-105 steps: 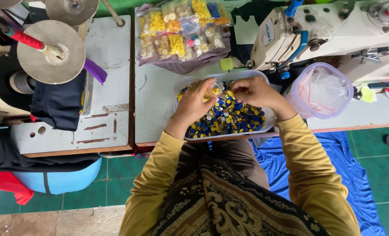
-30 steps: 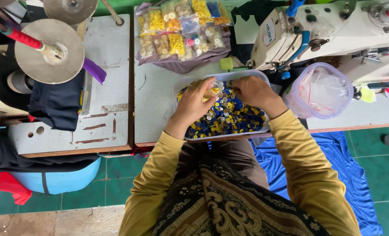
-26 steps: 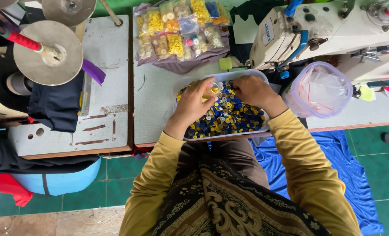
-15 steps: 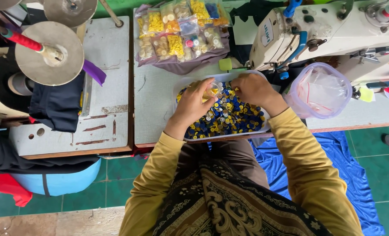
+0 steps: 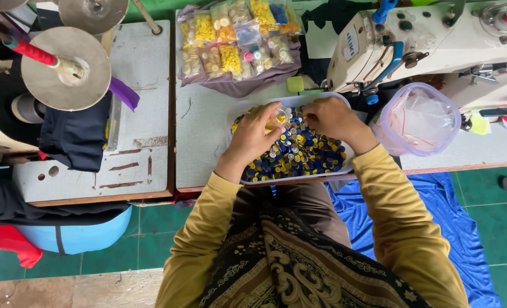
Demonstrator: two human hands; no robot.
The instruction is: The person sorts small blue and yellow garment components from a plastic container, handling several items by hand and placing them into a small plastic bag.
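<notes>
Left hand: the left hand (image 5: 257, 134) lies palm-down over the left part of the tray, fingers curled into the buttons; whether it pinches one I cannot tell.

Right hand: the right hand (image 5: 334, 118) rests on the far right part of the tray, fingers bent down among the buttons; the fingertips are hidden, so its grip is unclear too.

Buttons: a heap of small blue, yellow and white buttons (image 5: 305, 157) fills the white tray (image 5: 299, 179), piled close to its rim.

Tray's place: at the near edge of the bench (image 5: 208, 142), right in front of the person, its near rim about level with that edge.

Bags: small clear bags of sorted buttons (image 5: 230, 40) lie on a grey cloth at the far edge of the bench, well apart from the hands.

Tub: a clear plastic tub (image 5: 418, 118) with a plastic bag inside stands just beside the tray, toward the right end of the bench.

Machine: a white sewing machine (image 5: 424, 40) sits at the far right corner, near the right hand.

Risk, spill: the tray sits so near the edge that a push from either wrist could tip it onto the lap or floor.

Risk, scatter: with the heap this high, a quick rake of the fingers could flick buttons over the rim.

Risk, knock: a wide right elbow could nudge the tub.
</notes>
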